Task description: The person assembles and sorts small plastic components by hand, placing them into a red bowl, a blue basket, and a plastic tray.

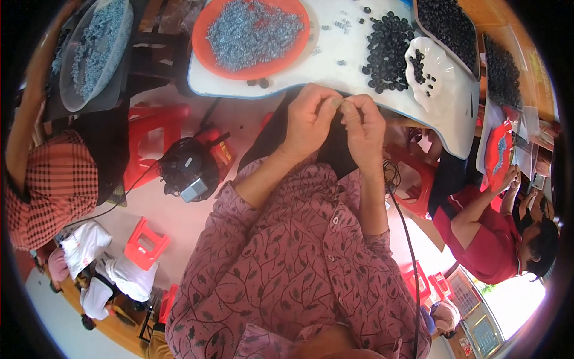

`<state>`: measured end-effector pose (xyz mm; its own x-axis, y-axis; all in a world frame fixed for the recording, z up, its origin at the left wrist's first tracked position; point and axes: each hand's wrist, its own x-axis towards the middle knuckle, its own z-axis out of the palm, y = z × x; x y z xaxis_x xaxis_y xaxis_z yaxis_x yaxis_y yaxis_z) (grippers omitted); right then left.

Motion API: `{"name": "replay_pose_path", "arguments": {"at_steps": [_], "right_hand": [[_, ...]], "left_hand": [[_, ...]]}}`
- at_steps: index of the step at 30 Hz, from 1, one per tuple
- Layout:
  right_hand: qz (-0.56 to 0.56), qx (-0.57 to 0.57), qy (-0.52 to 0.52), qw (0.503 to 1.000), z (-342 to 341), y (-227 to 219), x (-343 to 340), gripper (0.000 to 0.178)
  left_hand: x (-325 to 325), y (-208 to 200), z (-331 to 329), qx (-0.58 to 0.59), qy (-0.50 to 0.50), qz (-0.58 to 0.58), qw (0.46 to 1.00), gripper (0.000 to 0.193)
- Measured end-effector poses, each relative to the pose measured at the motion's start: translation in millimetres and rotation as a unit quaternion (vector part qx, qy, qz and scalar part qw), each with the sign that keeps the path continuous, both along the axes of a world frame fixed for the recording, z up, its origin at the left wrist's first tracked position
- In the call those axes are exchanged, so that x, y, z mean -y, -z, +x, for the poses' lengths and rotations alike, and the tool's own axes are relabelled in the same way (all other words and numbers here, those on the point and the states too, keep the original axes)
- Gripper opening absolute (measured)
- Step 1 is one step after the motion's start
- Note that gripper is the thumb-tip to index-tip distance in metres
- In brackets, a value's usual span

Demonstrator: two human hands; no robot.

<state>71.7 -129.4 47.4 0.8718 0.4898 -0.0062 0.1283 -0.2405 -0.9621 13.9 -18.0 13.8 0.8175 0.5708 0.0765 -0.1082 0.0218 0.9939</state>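
Note:
Just in front of the white table's (287,84) near edge, my left hand (310,119) and my right hand (366,128) meet fingertip to fingertip. Thumb and forefinger are pinched together on each; whatever they hold is too small or hidden to make out. Beyond my left hand lies an orange plate (202,37) heaped with small silvery coil springs (254,35). Several loose springs (342,24) are scattered on the tabletop to its right. Small black round parts (385,57) lie in a pile beyond my right hand, beside a white scalloped dish (439,66) with a few smaller black pieces.
A tray of black parts (448,27) stands at the far right. To the left is a clear tray of springs (98,48). Red stools (146,244) and a black bundle of cable (188,164) are on the floor. A co-worker in red (478,233) sits at right, another in checks (57,185) at left.

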Motion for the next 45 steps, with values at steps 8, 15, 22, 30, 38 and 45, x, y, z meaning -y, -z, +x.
{"name": "replay_pose_path", "arguments": {"at_steps": [8, 15, 22, 30, 38, 45], "right_hand": [[-0.086, 0.259, -0.019, 0.962, 0.8, -1.7, -2.0, 0.007], [-0.083, 0.255, -0.032, 0.963, 4.4, -1.4, 1.4, 0.008], [-0.025, 0.084, -0.03, 0.996, 6.9, -1.1, 5.3, 0.006], [-0.01, 0.099, -0.028, 0.995, 8.2, 1.4, 2.8, 0.006], [0.007, 0.124, -0.037, 0.992, 8.1, 4.1, 1.0, 0.007], [-0.028, 0.024, -0.031, 0.999, 4.8, -2.0, 1.5, 0.007]], "left_hand": [[0.1, -4.5, -2.6, -0.035, 0.001, 0.032, 0.999, 0.012], [1.8, -6.3, -2.9, -0.083, 0.045, -0.123, 0.988, 0.018], [4.1, -2.4, -1.2, -0.031, 0.035, -0.09, 0.995, 0.017], [3.5, -1.7, -0.4, -0.045, 0.055, -0.152, 0.986, 0.017], [-1.2, -0.6, 1.1, -0.047, 0.088, -0.234, 0.967, 0.024], [-0.1, 0.3, 0.8, -0.052, 0.07, -0.203, 0.975, 0.025]]}}
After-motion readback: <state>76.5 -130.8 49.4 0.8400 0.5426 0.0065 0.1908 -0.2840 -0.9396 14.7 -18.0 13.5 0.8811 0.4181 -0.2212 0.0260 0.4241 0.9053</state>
